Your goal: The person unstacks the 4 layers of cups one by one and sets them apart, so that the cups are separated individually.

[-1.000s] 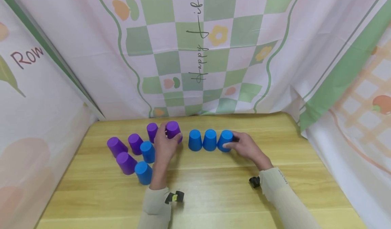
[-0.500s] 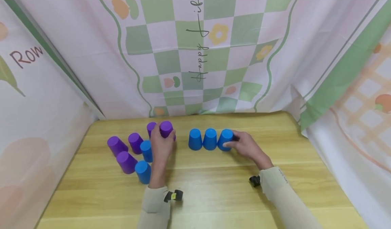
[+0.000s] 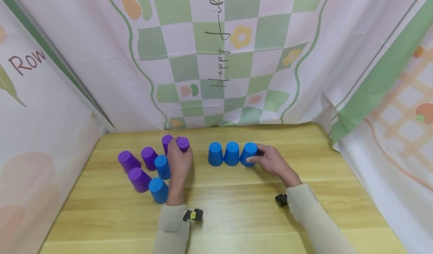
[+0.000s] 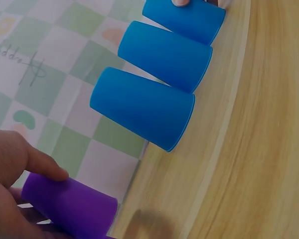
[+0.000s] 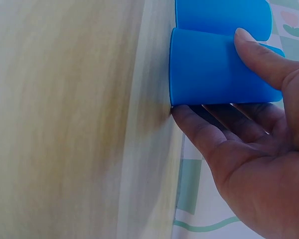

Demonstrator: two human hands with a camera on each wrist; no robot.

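Observation:
My left hand (image 3: 180,163) grips an upside-down purple cup (image 3: 183,144) toward the back left of the table. Just left of it stands another purple cup (image 3: 167,143), partly hidden by the fingers. In the left wrist view, the thumb lies along the held purple cup (image 4: 74,205). With my right hand (image 3: 272,161) I hold the rightmost blue cup (image 3: 248,152) of a row of three, thumb in front and fingers on its right side. The middle blue cup (image 3: 231,154) and left blue cup (image 3: 215,154) stand inverted beside it, close together.
Left of my left hand stand more inverted cups: three purple, including a front purple cup (image 3: 139,180), and two blue, including a front blue cup (image 3: 158,190). The wooden table (image 3: 236,216) ends at a patterned curtain (image 3: 233,69) behind.
My left hand has moved left with the purple cup, bringing it close to the other purple cup at the back. My right hand has stayed at the rightmost blue cup.

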